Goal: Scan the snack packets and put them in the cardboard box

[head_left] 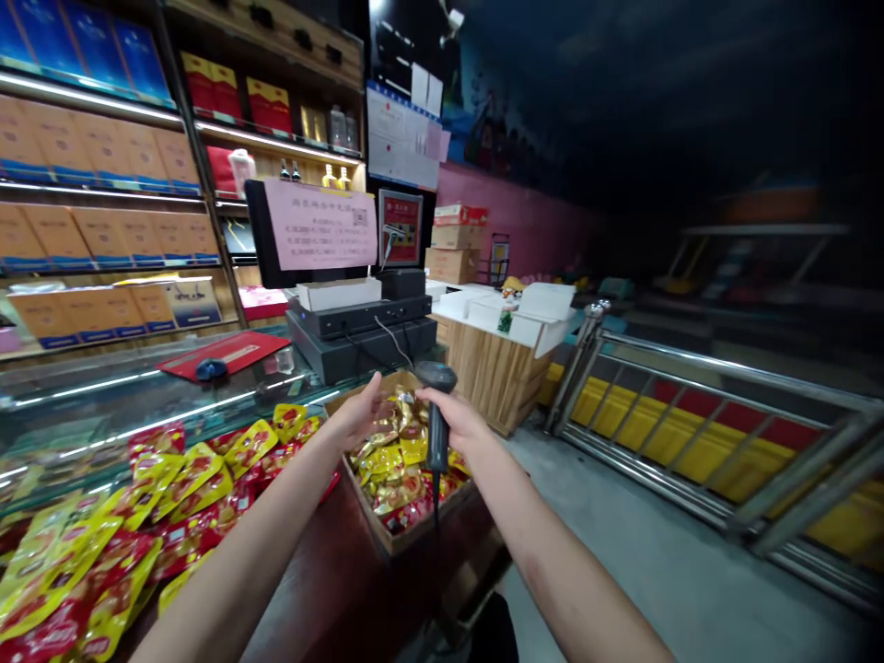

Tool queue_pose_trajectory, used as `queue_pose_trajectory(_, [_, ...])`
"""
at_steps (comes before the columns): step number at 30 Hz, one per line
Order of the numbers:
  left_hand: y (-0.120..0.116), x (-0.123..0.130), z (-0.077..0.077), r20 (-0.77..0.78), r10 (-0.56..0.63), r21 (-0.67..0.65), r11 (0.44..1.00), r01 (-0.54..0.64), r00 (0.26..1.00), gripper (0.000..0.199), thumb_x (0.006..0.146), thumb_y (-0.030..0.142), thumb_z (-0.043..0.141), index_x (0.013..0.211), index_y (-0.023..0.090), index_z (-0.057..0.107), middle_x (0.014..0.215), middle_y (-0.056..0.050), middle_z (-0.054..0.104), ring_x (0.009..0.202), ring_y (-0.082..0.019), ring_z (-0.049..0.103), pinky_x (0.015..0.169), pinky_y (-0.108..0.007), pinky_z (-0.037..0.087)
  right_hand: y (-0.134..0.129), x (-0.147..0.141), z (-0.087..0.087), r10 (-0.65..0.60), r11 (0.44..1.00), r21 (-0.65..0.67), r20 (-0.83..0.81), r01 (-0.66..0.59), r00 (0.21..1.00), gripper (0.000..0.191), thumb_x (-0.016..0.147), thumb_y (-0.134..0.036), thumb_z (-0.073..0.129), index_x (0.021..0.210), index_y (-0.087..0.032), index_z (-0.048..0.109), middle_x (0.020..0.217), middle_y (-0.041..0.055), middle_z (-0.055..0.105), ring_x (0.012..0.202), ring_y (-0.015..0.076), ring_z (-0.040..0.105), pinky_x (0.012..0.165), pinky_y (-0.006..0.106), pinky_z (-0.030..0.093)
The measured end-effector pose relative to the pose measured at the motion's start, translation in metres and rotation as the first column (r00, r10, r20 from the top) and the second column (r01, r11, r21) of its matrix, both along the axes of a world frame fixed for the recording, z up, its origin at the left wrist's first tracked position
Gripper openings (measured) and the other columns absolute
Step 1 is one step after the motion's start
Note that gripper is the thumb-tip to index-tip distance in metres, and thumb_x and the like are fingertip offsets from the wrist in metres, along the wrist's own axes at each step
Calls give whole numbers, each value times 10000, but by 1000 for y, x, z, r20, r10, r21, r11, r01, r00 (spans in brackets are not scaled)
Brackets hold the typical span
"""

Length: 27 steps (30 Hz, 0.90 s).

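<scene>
My right hand (458, 420) is closed around the upper handle of a dark barcode scanner (437, 433), which is upright with its cable hanging down. Behind the scanner, most of that hand's fingers are hidden. My left hand (360, 414) is open over the left rim of a cardboard box (387, 541), its thumb raised and fingers reaching inward; I cannot tell whether they touch the contents. Inside the box lie yellow, gold and red snack packets (401, 465). Many similar yellow and red packets (197, 479) are heaped on the counter left of my left forearm.
A monitor (318, 226) with a pink notice stands on black till equipment (363, 336) behind the box. A mouse (211, 369) lies on a red mat (241, 352) on the glass counter. Stocked shelves (103, 189) rise at left; a metal railing (711, 378) stands at right.
</scene>
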<state>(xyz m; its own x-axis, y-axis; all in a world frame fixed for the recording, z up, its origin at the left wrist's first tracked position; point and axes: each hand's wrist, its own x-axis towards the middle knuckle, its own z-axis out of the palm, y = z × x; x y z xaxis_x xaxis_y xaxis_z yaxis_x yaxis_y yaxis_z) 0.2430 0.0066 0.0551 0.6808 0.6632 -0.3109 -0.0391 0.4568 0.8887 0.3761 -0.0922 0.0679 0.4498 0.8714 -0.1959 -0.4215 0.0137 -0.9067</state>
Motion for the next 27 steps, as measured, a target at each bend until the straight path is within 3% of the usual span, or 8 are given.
queue_pose_trajectory(3, [0,15,-6,-79,66,9,998,-66,995,616,857,564,408,1224,76,492,1258,-209,526,1088,-267,547,781,-349,508,-9,17,-3,-113,993,-16,12,114,993,132,601,-155,684,690,-159,586,461,-38,563,427,114,530,471,235,449])
queue_pose_trajectory(6, [1,-5,-17,-61,71,-21,997,-73,996,603,856,561,412,1189,67,503,1221,-211,548,1029,-258,583,763,-343,517,-16,12,-11,-65,997,-36,-27,64,998,125,593,-155,677,679,-152,587,481,-21,582,451,128,553,503,256,467])
queue_pose_trajectory(9, [3,-49,-26,-52,160,-32,986,-162,986,564,846,549,449,1142,75,530,1193,-202,567,1004,-245,600,755,-336,523,-15,-10,-23,18,999,-39,-64,-21,998,146,574,-169,703,682,-149,607,498,-33,576,461,106,528,506,235,435])
queue_pose_trajectory(13, [0,-128,-35,-28,258,-53,964,-259,966,556,806,554,521,1110,92,578,1179,-200,590,1074,-259,580,815,-358,512,0,-59,-40,160,986,-34,-49,-162,986,181,531,-188,747,664,-152,630,495,-55,545,454,73,453,480,210,352])
queue_pose_trajectory(16, [-11,-190,-44,-60,367,-51,928,-370,928,536,785,544,561,1102,112,597,1203,-190,589,1125,-269,555,851,-373,504,11,-101,-49,259,966,-19,-20,-259,966,193,524,-208,756,673,-160,643,530,-50,566,504,86,477,521,218,364])
queue_pose_trajectory(20, [-37,-259,-57,-94,454,-68,885,-461,886,517,789,524,569,1121,128,595,1255,-176,565,1155,-271,539,892,-376,490,17,-145,-54,298,953,18,113,-302,948,265,533,-217,763,778,-178,672,698,-24,655,652,115,556,629,231,406])
queue_pose_trajectory(24, [-64,-302,-71,-108,453,-145,873,-465,885,555,808,543,528,1178,131,566,1322,-171,512,1230,-275,472,938,-391,462,20,-176,-65,413,911,-50,107,-410,904,275,548,-231,761,802,-177,671,760,-15,666,718,119,578,691,238,421])
queue_pose_trajectory(27, [-80,-318,-81,-147,454,-200,857,-476,879,623,792,549,548,1251,131,511,1352,-185,477,1246,-286,453,943,-398,456,22,-202,-82,536,834,-151,-1,-530,844,227,562,-216,739,762,-150,655,707,1,648,693,122,589,679,249,444])
